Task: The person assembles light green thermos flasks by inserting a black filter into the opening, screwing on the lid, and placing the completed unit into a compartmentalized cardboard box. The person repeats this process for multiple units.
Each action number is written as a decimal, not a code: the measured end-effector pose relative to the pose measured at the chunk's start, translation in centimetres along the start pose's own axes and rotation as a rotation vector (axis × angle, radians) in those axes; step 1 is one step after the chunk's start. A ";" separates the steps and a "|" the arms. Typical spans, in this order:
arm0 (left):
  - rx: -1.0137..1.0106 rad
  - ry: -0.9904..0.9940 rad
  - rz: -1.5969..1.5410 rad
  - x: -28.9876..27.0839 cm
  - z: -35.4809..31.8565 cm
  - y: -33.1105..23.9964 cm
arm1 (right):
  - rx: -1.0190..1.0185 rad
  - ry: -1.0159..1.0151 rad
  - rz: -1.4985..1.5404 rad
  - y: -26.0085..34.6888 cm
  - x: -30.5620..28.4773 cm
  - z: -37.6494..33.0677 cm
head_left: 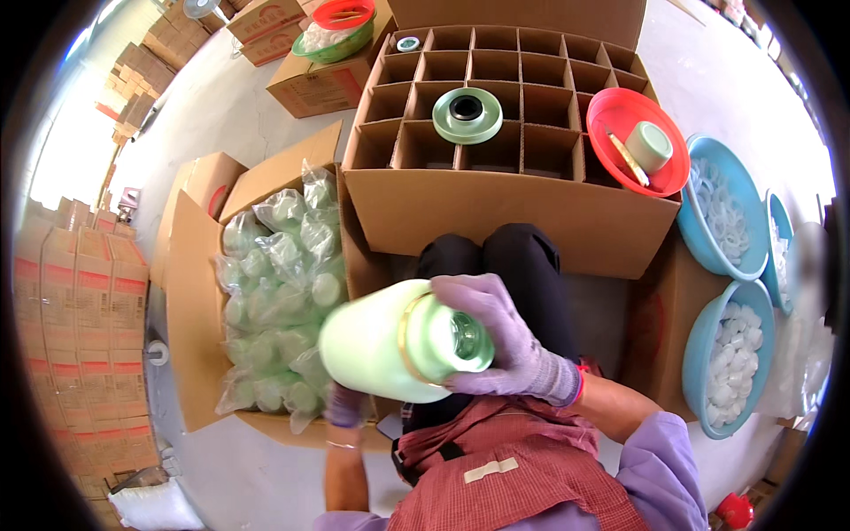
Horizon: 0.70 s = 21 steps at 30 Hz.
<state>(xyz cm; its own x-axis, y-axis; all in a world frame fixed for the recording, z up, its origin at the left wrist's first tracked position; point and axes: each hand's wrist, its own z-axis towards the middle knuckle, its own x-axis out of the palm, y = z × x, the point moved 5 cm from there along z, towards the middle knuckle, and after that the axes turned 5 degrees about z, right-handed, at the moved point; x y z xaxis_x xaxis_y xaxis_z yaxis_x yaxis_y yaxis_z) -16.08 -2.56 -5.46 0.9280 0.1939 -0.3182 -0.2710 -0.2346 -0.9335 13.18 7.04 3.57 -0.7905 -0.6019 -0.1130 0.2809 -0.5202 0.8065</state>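
Note:
A pale green thermos flask (372, 343) with a gold band lies tilted in front of my lap, its open mouth turned to the right and glass showing inside. My right hand (506, 332), in a greyish-purple glove, is closed around the shoulder and neck end, thumb and fingers on opposite sides. From below, my left hand (346, 407), gloved too, supports the flask's body near the base; its fingers are hidden behind the flask. Beside it, an open carton (197, 310) holds several pale green pieces in clear plastic bags (282, 292).
Ahead stands a divided carton (505, 208) with a green ring-shaped part (467, 116) on its dividers. A red basin (611, 111) at its right corner holds a green cup (649, 147) and a brush-like tool (627, 159). Blue basins (691, 389) of white parts stand at right.

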 end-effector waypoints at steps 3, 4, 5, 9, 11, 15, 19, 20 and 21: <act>0.233 0.214 0.300 -0.2 5.0 -11.3 | -0.018 0.081 -0.218 -0.8 -3.1 -4.2; 0.338 0.339 0.433 1.5 5.9 -14.3 | -0.026 0.063 -0.104 -1.0 -4.2 -5.3; 0.433 0.458 0.558 3.8 5.8 -16.5 | -0.005 0.240 -0.162 -0.9 -5.4 -5.1; 0.561 0.785 0.918 14.1 5.0 -16.9 | 0.112 0.180 -0.496 -2.5 -10.8 2.3; 0.476 0.973 0.994 16.8 4.6 -12.7 | -0.043 0.169 -0.759 -6.7 -12.3 8.1; 0.392 1.102 0.959 17.9 5.0 -12.1 | -0.032 0.274 -1.031 -19.7 -15.6 16.4; 0.422 0.590 0.388 16.3 9.1 -14.3 | 0.148 0.498 -1.036 -27.6 -19.3 18.0; 0.372 0.340 0.148 14.4 10.3 -13.7 | 0.210 0.514 -1.158 -26.4 -17.0 18.0; 0.135 0.167 -0.341 13.0 11.5 -12.3 | 0.068 0.410 -1.042 -23.7 -15.1 17.7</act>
<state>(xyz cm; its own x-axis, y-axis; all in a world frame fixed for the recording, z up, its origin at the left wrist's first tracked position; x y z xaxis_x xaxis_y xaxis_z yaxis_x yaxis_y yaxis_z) -3.64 13.77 0.03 0.9963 0.0785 0.0348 0.0391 -0.0538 -0.9978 8.78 39.19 -3.55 -0.3793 -0.0522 -0.9238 -0.4535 -0.8598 0.2348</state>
